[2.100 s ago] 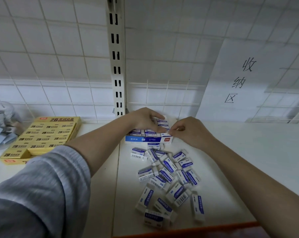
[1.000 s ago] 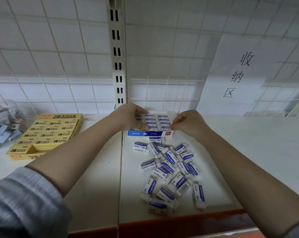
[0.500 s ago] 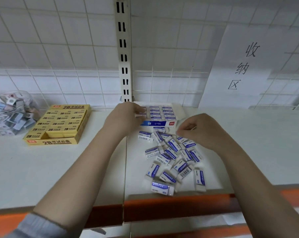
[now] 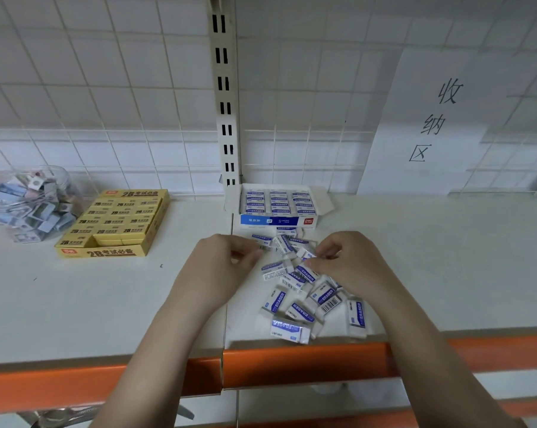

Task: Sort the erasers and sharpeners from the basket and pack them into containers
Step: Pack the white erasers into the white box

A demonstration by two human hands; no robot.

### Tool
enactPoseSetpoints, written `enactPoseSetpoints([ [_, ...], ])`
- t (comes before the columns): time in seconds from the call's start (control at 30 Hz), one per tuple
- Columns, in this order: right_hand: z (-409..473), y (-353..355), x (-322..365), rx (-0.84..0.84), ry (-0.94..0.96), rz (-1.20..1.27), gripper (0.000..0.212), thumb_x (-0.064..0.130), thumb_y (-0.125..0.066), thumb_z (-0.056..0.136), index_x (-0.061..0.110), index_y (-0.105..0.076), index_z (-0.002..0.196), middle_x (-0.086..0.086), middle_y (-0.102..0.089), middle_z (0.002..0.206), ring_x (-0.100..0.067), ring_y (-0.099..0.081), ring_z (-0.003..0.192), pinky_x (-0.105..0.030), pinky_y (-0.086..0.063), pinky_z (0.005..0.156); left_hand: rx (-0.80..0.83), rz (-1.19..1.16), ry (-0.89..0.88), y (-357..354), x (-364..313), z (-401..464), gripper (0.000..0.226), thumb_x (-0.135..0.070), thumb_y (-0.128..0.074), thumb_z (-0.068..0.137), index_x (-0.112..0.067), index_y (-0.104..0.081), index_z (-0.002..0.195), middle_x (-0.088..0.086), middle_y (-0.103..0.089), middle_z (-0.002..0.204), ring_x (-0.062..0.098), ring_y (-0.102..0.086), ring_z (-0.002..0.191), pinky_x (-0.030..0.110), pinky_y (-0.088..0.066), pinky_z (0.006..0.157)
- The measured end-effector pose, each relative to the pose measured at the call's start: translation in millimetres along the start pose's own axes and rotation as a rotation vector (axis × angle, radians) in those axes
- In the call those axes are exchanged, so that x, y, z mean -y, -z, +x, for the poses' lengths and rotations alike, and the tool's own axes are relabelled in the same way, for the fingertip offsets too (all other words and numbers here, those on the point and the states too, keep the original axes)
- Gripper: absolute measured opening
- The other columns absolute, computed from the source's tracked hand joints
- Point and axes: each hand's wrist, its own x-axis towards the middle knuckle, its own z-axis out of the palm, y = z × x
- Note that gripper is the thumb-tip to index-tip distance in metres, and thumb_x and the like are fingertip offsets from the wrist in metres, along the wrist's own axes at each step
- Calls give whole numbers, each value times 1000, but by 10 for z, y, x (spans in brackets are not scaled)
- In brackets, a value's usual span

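Centre of the frame, both hands work the top edge of the loose eraser pile [image 4: 304,291] on the shelf [image 4: 446,267]. Left hand [image 4: 221,267] has fingers curled toward an eraser at the pile's upper left; whether it actually pinches it, can't tell. Right hand [image 4: 347,261] is curled with fingertips on a white eraser [image 4: 305,253] at the pile's top, looks like a pinch but the contact is partly hidden. Blue box [image 4: 276,220] sits open just above the pile, near the wall grid, its three columns of erasers looking close to full. Yellow box [image 4: 113,223] of 2B erasers sits at left, with one gap at its front left; clear tub [image 4: 26,205] of sharpeners at far left. Step looks like: pick blue-sleeve erasers one or two at a time and slot them into the blue box. To do it well: take from the pile's near-box edge, turn each so the label faces up and matches the rows, fill the open slot flush before starting another layer. Risk: erasers at the bottom of the pile lie near the orange shelf edge [image 4: 292,359], so don't sweep the pile toward the bottom of the frame.
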Motion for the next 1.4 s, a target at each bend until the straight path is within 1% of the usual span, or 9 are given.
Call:
enactPoseSetpoints([
  [0.23, -144, 169, -73, -229, -29, 260, 11, 27, -72, 81, 22, -66, 73, 9, -68, 73, -3, -62, 68, -17, -41, 60, 259, -14, -28, -52, -83, -46, 36, -36, -72, 78, -28, -67, 113, -19, -59, 91, -10, -50, 75, -3, -33, 65],
  [0.37, -194, 182, -122, -278, -60, 364, 9, 26, -73, 81, 18, -67, 80, 5, -69, 76, -9, -64, 68, -21, -44, 60, 225, 43, -11, -103, -58, -9, 36, -28, -71, 81, -30, -65, 116, -12, -65, 109, -5, -49, 75, 5, -33, 67],
  [0.5, -208, 170, -138, -287, -61, 391, 9, 25, -73, 81, 17, -68, 81, 5, -69, 74, -5, -62, 64, -15, -45, 57, 185, 23, -24, -124, -41, -5, 26, -27, -69, 83, -35, -68, 108, -21, -60, 92, -12, -49, 73, 1, -35, 62],
  [0.6, -194, 197, -100, -273, -47, 407, 7, 26, -72, 81, 20, -67, 81, 6, -68, 73, -3, -61, 63, -12, -43, 53, 59, -43, -40, -51, -56, -23, 18, -25, -69, 82, -40, -68, 91, -23, -60, 87, -5, -55, 80, 2, -36, 63],
  [0.77, -31, 262, 158, -168, 15, 522, 4, 19, -68, 86, 19, -66, 82, 4, -67, 66, -7, -67, 58, -17, -50, 50, -134, -107, -103, 154, -81, -35, 33, -21, -75, 77, -48, -56, 76, -22, -59, 84, -1, -57, 79, 3, -42, 66],
  [0.9, 269, 268, 374, -74, 94, 517, 12, 10, -62, 89, 21, -64, 84, -4, -69, 74, -12, -68, 63, -25, -58, 64, -215, -134, -122, 227, -11, -45, 34, -17, -78, 73, -46, -60, 77, -17, -63, 84, 2, -60, 79, 14, -48, 74],
  [1.07, 831, 139, 459, 12, 50, 390, 14, 3, -61, 87, 15, -65, 92, -10, -68, 85, -26, -70, 84, -38, -57, 82, -257, -149, -97, 281, 95, -79, 29, -13, -78, 73, -38, -64, 78, -12, -64, 82, 4, -58, 73, 14, -47, 68],
  [1.27, 1212, -103, 536, 116, -25, 417, 21, -1, -62, 87, 1, -66, 107, -18, -67, 100, -17, -68, 79, -24, -58, 75, -278, -256, -2, 361, 156, -111, 28, -10, -78, 71, -35, -66, 74, -22, -60, 58, 0, -53, 59, 5, -37, 55],
  [1.4, 1356, -217, 614, 133, -35, 400, 25, -4, -61, 86, -5, -64, 111, -21, -65, 112, -22, -66, 94, -35, -52, 93, -253, -458, 14, 390, 193, -132, 32, 3, -74, 72, -29, -69, 75, -18, -65, 61, -3, -53, 58, 5, -41, 59],
])
